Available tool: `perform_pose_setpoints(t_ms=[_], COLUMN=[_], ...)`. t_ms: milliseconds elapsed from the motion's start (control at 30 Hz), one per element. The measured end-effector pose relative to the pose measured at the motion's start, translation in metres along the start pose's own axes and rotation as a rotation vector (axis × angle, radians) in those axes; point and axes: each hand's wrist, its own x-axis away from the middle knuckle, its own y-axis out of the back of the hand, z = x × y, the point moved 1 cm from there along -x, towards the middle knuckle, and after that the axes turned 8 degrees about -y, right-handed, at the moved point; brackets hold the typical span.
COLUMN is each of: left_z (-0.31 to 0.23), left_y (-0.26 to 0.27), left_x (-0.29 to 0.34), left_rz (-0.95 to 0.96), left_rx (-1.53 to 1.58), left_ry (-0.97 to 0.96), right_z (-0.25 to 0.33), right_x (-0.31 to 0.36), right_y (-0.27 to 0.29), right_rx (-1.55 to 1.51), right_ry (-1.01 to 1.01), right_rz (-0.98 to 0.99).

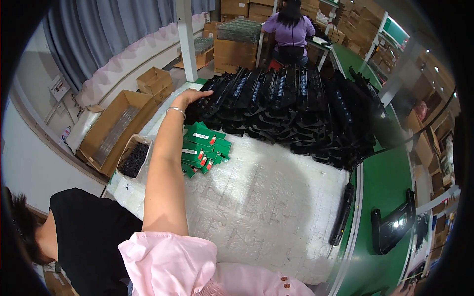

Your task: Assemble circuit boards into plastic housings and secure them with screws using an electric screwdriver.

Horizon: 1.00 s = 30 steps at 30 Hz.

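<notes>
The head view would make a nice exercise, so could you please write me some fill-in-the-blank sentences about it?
1. The left hand is at the ____ end of the black parts in the picture.
2. The boards beside the forearm are mainly ____.
3. A slim black tool lies near the worktop's ____ edge.
4. The co-worker in the background wears a ____ top.

Missing words: left; green; right; purple.

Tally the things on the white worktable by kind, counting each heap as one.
Heap of black plastic parts: 1
Heap of green circuit boards: 1
Container of small dark pieces: 1
Black power screwdriver: 1
Total: 4
</notes>
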Motion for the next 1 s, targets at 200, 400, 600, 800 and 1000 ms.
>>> perform_pose_setpoints(t_ms=[200,400,600,800,1000], left_z=[0.044,0.054,0.036,-0.096,-0.101], left_y=[0.006,0.026,0.069,0.038,-0.114], left_x=[-0.024,-0.033,-0.017,0.124,0.230], left_rz=[-0.088,-0.373,-0.542,0.251,0.903], left_rx=[0.078,0.162,0.116,0.278,-0.162], left_ry=[-0.224,-0.274,-0.508,-0.679,-0.880], right_z=[-0.023,0.044,0.086,0.218,0.390], right_x=[0.000,0.021,0.022,0.054,0.127], right_y=[-0.059,-0.066,-0.069,-0.002,0.045], right_rx=[-0.194,-0.393,-0.599,-0.779,-0.881], right_ry=[0.103,-0.026,-0.043,0.020,1.132], right_rz=[0.252,0.363,0.488,0.691,0.784])
